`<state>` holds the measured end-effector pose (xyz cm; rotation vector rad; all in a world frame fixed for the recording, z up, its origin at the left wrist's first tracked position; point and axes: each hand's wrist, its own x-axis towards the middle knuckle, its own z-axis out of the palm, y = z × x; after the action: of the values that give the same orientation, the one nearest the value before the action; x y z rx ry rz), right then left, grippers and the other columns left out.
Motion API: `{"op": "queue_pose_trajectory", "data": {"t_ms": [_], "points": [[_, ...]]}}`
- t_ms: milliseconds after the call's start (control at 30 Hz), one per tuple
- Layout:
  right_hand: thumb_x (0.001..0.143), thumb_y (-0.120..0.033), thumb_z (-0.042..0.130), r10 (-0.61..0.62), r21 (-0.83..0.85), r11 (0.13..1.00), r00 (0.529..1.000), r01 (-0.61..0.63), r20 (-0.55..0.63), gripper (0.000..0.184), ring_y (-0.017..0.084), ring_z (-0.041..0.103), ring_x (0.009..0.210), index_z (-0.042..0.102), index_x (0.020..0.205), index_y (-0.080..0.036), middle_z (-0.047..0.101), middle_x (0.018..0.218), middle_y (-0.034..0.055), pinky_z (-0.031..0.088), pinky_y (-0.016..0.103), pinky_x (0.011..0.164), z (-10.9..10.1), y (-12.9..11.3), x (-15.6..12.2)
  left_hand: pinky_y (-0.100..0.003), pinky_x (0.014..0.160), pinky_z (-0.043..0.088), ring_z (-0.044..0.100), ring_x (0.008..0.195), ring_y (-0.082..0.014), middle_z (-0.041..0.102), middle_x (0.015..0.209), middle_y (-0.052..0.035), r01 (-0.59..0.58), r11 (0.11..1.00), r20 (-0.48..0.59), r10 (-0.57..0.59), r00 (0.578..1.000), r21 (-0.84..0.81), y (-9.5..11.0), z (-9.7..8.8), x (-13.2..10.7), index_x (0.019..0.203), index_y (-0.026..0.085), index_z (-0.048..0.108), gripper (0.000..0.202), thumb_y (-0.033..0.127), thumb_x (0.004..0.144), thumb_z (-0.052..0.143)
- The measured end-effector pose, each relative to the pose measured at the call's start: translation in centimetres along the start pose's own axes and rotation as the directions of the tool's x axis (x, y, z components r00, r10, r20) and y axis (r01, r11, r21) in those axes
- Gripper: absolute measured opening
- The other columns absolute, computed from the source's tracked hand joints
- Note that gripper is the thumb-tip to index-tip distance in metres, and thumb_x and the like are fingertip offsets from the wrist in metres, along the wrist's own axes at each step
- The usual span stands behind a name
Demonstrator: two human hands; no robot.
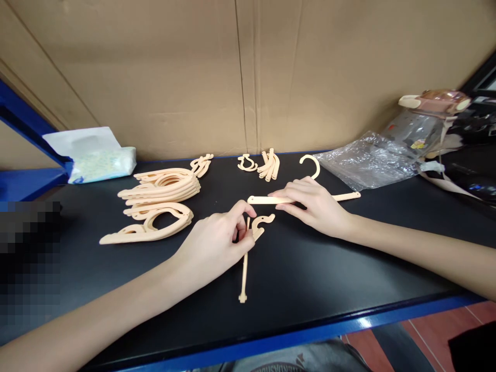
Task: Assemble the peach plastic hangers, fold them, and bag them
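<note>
My left hand [217,243] is closed in a pinch on a thin peach plastic rod [244,274] and a curved peach hanger piece [263,223] at the middle of the black table [310,279]. My right hand [313,204] lies on a long peach hanger bar [344,197], fingers pressed around it. A loose peach hook [312,163] lies just behind that hand.
A stack of peach hanger arms [158,199] sits at the left. Small peach parts [269,165] lie near the back. A tissue pack [103,163] is at far left. Crumpled clear plastic bags [368,160] lie at right. Cardboard [248,72] backs the table.
</note>
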<state>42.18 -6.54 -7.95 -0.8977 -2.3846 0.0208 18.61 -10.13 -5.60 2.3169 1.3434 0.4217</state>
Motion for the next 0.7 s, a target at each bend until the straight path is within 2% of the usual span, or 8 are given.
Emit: {"op": "queue_pose_trajectory", "data": {"t_ms": [100, 200, 300, 367, 467, 567, 633, 700], "points": [[0.097, -0.030, 0.050, 0.009, -0.018, 1.000, 1.000, -0.009, -0.015, 0.022, 0.017, 0.059, 0.080, 0.063, 0.109, -0.019, 0.068, 0.089, 0.0036, 0.035, 0.031, 0.076, 0.1, 0.0, 0.0, -0.023, 0.049, 0.033, 0.051, 0.050, -0.0115, 0.059, 0.063, 0.0087, 0.007, 0.999, -0.023, -0.008, 1.000, -0.043, -0.2, -0.1, 0.0, 0.100, 0.026, 0.053, 0.017, 0.028, 0.085, 0.048], [0.097, -0.030, 0.049, 0.014, -0.032, 0.999, 0.999, -0.015, -0.038, 0.021, 0.017, 0.059, 0.080, 0.063, 0.108, -0.019, 0.068, 0.089, 0.0034, 0.035, 0.031, 0.074, 0.1, 0.0, -0.1, -0.022, 0.049, 0.036, 0.052, 0.054, -0.0114, 0.060, 0.066, 0.0057, 0.023, 0.981, -0.040, -0.031, 0.999, -0.192, -0.6, -0.2, 0.2, 0.091, 0.024, 0.058, 0.014, 0.029, 0.087, 0.046], [0.097, -0.029, 0.050, 0.000, -0.038, 0.999, 0.997, -0.003, -0.080, 0.020, 0.017, 0.060, 0.079, 0.063, 0.108, -0.019, 0.068, 0.087, 0.0036, 0.035, 0.031, 0.072, 0.1, -0.1, -0.1, -0.023, 0.056, 0.043, 0.058, 0.063, -0.0134, 0.064, 0.073, 0.0022, 0.038, 0.923, -0.045, -0.060, 0.997, -0.384, -1.0, -0.2, 0.7, 0.091, 0.021, 0.059, 0.016, 0.031, 0.088, 0.047], [0.096, -0.029, 0.051, -0.012, -0.037, 0.999, 0.994, 0.008, -0.108, 0.019, 0.017, 0.059, 0.077, 0.063, 0.107, -0.019, 0.068, 0.086, 0.0036, 0.035, 0.031, 0.072, 0.1, -0.2, -0.2, -0.025, 0.061, 0.046, 0.061, 0.069, -0.0148, 0.067, 0.079, 0.0003, 0.046, 0.904, -0.070, -0.084, 0.994, -0.425, -1.2, -0.3, 1.0, 0.095, 0.020, 0.059, 0.017, 0.030, 0.086, 0.049], [0.096, -0.028, 0.051, -0.019, -0.033, 0.999, 0.991, 0.015, -0.133, 0.019, 0.017, 0.059, 0.076, 0.063, 0.107, -0.018, 0.068, 0.085, 0.0037, 0.036, 0.031, 0.071, 0.1, -0.2, -0.2, -0.025, 0.059, 0.045, 0.061, 0.070, -0.0150, 0.067, 0.086, 0.0006, 0.067, 0.954, -0.109, -0.103, 0.989, -0.293, -1.3, -0.4, 0.9, 0.099, 0.022, 0.059, 0.019, 0.031, 0.085, 0.050], [0.096, -0.028, 0.051, -0.017, -0.025, 1.000, 0.990, 0.014, -0.138, 0.018, 0.017, 0.059, 0.076, 0.063, 0.107, -0.019, 0.068, 0.086, 0.0037, 0.036, 0.032, 0.071, 0.0, -0.2, -0.1, -0.025, 0.052, 0.037, 0.056, 0.058, -0.0136, 0.065, 0.077, 0.0046, 0.095, 0.995, -0.094, -0.093, 0.991, 0.019, -1.1, -0.6, 0.4, 0.099, 0.026, 0.059, 0.017, 0.028, 0.086, 0.048], [0.096, -0.028, 0.051, -0.014, -0.015, 1.000, 0.991, 0.012, -0.135, 0.018, 0.017, 0.059, 0.076, 0.062, 0.107, -0.020, 0.067, 0.086, 0.0034, 0.036, 0.032, 0.072, 0.0, -0.2, -0.1, -0.026, 0.051, 0.033, 0.054, 0.055, -0.0139, 0.063, 0.070, 0.0047, 0.069, 0.976, -0.095, -0.050, 0.994, 0.206, -0.8, -0.8, 0.0, 0.098, 0.026, 0.061, 0.020, 0.024, 0.087, 0.044], [0.096, -0.028, 0.051, -0.010, -0.006, 1.000, 0.992, 0.009, -0.125, 0.017, 0.017, 0.059, 0.076, 0.062, 0.106, -0.020, 0.067, 0.085, 0.0032, 0.036, 0.032, 0.072, 0.0, -0.2, -0.1, -0.028, 0.052, 0.032, 0.056, 0.061, -0.0160, 0.062, 0.072, 0.0020, -0.012, 0.943, -0.112, 0.052, 0.992, 0.332, -0.6, -0.9, -0.3, 0.096, 0.024, 0.062, 0.024, 0.020, 0.089, 0.040]]}}
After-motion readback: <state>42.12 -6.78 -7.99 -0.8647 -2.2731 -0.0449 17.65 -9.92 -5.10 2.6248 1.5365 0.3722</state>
